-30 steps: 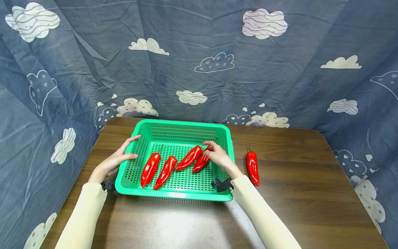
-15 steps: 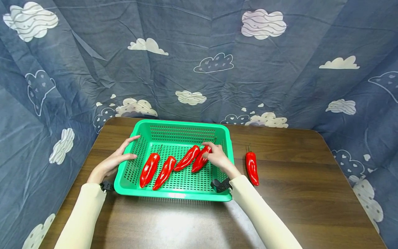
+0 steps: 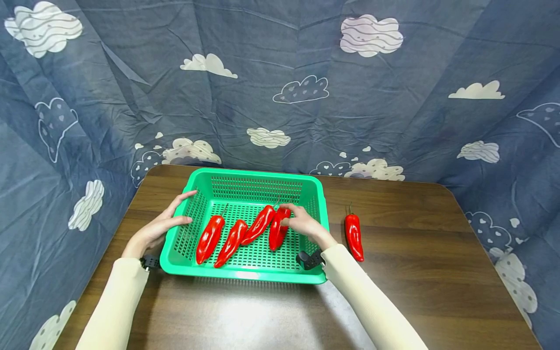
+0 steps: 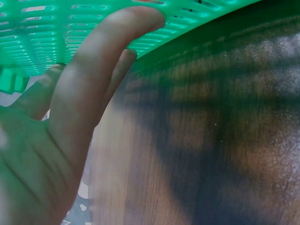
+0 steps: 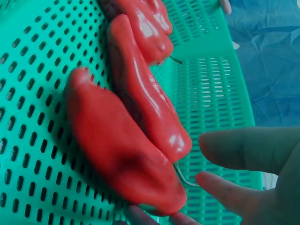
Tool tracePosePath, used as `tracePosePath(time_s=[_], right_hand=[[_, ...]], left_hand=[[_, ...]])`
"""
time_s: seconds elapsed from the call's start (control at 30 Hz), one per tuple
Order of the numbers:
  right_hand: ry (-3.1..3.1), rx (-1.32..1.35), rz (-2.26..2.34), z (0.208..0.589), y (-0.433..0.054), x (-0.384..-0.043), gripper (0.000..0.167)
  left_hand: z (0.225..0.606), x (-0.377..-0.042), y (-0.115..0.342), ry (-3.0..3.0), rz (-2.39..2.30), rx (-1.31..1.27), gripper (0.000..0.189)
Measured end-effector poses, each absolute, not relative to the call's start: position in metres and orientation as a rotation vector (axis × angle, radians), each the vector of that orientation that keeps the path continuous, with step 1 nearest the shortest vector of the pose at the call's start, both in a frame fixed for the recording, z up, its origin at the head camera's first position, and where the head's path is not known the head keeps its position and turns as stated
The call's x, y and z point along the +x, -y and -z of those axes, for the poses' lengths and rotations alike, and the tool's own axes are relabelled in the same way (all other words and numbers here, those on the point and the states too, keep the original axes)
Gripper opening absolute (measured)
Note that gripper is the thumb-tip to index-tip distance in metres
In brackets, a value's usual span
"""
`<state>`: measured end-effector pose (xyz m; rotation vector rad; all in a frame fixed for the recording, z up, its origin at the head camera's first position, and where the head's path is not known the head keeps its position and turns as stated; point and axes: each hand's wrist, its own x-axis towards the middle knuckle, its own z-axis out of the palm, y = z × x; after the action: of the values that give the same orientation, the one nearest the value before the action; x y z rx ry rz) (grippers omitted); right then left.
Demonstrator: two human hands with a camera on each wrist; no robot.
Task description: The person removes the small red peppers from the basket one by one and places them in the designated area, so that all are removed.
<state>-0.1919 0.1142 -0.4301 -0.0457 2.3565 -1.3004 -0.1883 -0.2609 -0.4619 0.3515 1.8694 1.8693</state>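
On the table (image 3: 437,272), a basket (image 3: 247,275) holds four peppers (image 3: 259,225); a single pepper (image 3: 354,238) lies right of it; behind, a curtain (image 3: 306,48)

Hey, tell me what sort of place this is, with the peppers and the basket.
Probably a staged tabletop area rather than a working kitchen: a cloud-print cloth hangs behind the wood-grain table, which bears a green basket of red peppers.

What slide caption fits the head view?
Left hand at a green basket holding four red peppers, right hand at the rightmost pepper; a fifth pepper lies on the table.
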Motion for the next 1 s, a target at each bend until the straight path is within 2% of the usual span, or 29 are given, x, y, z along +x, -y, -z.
tracePosePath(time_s=[0.63, 1.0], right_hand=[[-2.378, -0.171, 1.218, 0.4335, -0.1066, -0.1991, 0.064], [-2.457, -0.187, 1.215, 0.4337, -0.1074, -0.1978, 0.056]], left_hand=[[0.46, -0.1878, 0.2602, -1.895, -1.852, 0.347, 0.07], [0.4594, -0.1874, 0.2593, -1.873, -1.866, 0.339, 0.07]])
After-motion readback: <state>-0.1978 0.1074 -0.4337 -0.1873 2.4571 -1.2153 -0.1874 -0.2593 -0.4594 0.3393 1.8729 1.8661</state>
